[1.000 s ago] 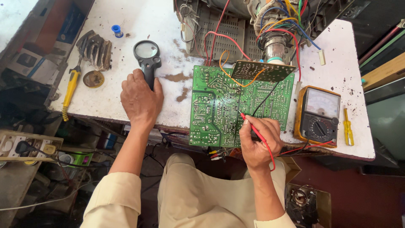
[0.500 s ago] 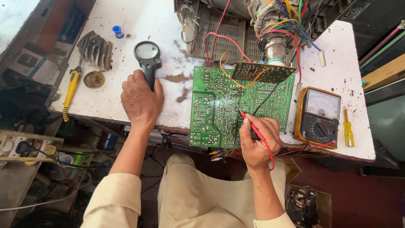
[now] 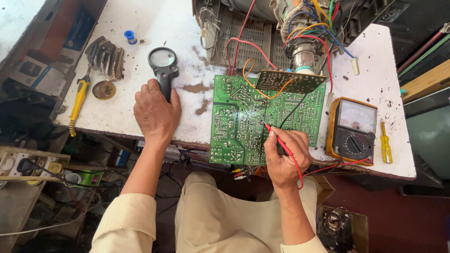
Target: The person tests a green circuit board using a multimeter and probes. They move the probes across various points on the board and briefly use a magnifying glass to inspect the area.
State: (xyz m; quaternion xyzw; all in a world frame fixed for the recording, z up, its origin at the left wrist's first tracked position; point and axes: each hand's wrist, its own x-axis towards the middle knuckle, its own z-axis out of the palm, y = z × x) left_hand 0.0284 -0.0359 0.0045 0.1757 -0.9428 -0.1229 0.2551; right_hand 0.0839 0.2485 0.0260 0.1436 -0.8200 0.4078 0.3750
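Probing of the circuit board in hand; magnifying glass gripped but not raised.

I record my right hand [image 3: 283, 157], lower centre of the frame, closed around a red test probe [image 3: 276, 138] whose tip touches the solder side of the green circuit board [image 3: 236, 126] at mid-frame; a black lead also runs onto the board. My left hand [image 3: 156, 111], left of centre, is wrapped around the handle of the magnifying glass [image 3: 162, 63], which lies flat on the white tabletop [image 3: 154, 23]. The analogue multimeter [image 3: 352, 130] sits just right of the board, and I cannot read its needle. In my judgement one point is under test and the rest of the board remains unchecked. Against the frames a second ago, both hands and the probe tip hold virtually the same positions.
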